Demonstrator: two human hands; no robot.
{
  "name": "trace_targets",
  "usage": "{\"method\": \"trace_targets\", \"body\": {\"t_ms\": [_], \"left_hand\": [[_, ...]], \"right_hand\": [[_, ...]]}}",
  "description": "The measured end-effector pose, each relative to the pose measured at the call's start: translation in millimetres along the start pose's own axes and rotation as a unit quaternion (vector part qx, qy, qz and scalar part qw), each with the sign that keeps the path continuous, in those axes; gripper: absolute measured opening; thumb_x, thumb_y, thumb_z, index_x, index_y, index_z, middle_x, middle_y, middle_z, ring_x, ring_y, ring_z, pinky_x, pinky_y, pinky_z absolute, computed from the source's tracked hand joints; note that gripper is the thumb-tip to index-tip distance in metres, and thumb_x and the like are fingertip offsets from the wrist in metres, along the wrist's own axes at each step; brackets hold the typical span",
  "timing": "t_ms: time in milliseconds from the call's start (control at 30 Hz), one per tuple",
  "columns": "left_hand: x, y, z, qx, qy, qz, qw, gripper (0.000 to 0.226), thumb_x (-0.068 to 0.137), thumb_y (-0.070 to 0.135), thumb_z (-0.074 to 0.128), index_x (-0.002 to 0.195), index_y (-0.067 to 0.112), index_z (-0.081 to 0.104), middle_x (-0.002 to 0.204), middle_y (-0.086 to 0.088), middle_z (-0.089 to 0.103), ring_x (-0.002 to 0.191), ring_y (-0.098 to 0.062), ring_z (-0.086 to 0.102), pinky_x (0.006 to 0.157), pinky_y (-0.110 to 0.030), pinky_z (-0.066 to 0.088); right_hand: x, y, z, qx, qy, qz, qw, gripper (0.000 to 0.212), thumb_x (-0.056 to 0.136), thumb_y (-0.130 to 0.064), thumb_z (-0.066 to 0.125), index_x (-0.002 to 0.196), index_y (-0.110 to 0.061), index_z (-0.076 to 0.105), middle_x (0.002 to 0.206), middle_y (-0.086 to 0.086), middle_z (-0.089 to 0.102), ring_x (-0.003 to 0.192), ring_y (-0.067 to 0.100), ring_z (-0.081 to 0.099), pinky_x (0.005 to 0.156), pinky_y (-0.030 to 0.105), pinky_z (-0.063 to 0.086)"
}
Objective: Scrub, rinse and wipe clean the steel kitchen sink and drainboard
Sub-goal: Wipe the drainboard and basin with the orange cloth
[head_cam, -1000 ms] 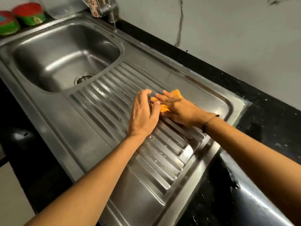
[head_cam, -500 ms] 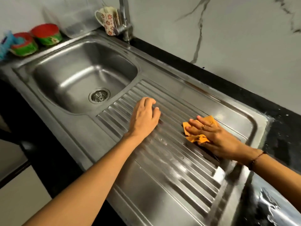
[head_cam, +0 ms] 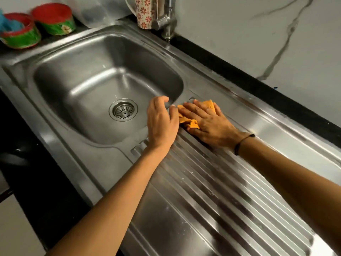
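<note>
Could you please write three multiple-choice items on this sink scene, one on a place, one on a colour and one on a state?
1. Where does the cloth lie?
A. in the basin
B. at the drainboard's basin end, under the right hand
C. on the black counter

2. What colour is the cloth?
A. orange
B. blue
C. white

3. How does the left hand stand?
A. gripping the tap
B. holding the mug
C. holding nothing, fingers loosely curled beside the cloth

Answers:
1 B: the right hand presses the cloth flat where the ridges meet the basin rim.
2 A: orange edges show around the fingers.
3 C: the left hand grips nothing; the tap and mug stand far behind it.
</note>
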State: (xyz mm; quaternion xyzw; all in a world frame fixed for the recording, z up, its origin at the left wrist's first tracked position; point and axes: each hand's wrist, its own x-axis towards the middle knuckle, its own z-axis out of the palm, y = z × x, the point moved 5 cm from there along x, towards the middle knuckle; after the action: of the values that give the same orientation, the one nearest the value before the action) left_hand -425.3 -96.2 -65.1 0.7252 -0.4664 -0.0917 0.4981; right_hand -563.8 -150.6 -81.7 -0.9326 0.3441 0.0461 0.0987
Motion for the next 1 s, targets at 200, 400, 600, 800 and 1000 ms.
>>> {"method": "trace_targets", "body": {"t_ms": [200,400,600,800,1000], "left_hand": [[-6,-6,2,-0.040,0.023,-0.031,0.998,0.030,0.086,0.016,0.046,0.108,-0.001,0.055,0.107,-0.016,0.055,0.099,-0.024,0.051,0.077,-0.009,0.029],[-5,-4,-1,-0.041,0.023,-0.027,0.999,0.038,0.086,0.027,0.035,0.105,0.002,0.055,0.102,-0.012,0.056,0.090,-0.016,0.049,0.073,-0.007,0.033],[0,-5,-3,-0.031,0.022,-0.028,0.999,0.042,0.084,0.028,0.033,0.107,0.001,0.054,0.104,-0.014,0.055,0.095,-0.024,0.052,0.078,-0.010,0.031],[0,-4,-3,-0.031,0.018,-0.025,0.999,0.043,0.082,0.027,0.032,0.108,0.000,0.053,0.106,-0.015,0.055,0.097,-0.025,0.051,0.078,-0.007,0.029],[-4,-1,-3,-0.010,-0.008,-0.038,0.999,0.038,0.084,0.022,0.038,0.113,0.000,0.052,0.112,-0.015,0.053,0.104,-0.026,0.049,0.079,-0.025,0.040]], "right_hand": [[23,-5,-2,0.001,0.011,0.005,1.000,0.059,0.092,-0.061,0.024,0.146,-0.043,0.009,0.155,-0.015,0.012,0.144,0.013,0.001,0.114,0.056,0.000],[109,-32,-15,-0.135,-0.056,0.028,0.989,0.039,0.095,-0.047,0.023,0.099,-0.026,0.055,0.120,0.004,0.057,0.124,0.023,0.041,0.113,0.046,0.013],[128,-38,-18,-0.115,-0.048,0.029,0.992,0.040,0.095,-0.037,0.032,0.062,-0.018,0.046,0.075,0.003,0.059,0.069,0.019,0.051,0.064,0.028,0.036],[131,-38,-19,-0.109,-0.041,0.042,0.992,0.036,0.094,-0.030,0.033,0.061,-0.017,0.043,0.062,-0.001,0.046,0.057,0.015,0.043,0.055,0.027,0.034],[126,-47,-24,-0.099,-0.037,0.056,0.993,0.034,0.094,-0.027,0.036,0.063,-0.015,0.045,0.077,0.005,0.057,0.067,0.019,0.049,0.059,0.030,0.035]]}}
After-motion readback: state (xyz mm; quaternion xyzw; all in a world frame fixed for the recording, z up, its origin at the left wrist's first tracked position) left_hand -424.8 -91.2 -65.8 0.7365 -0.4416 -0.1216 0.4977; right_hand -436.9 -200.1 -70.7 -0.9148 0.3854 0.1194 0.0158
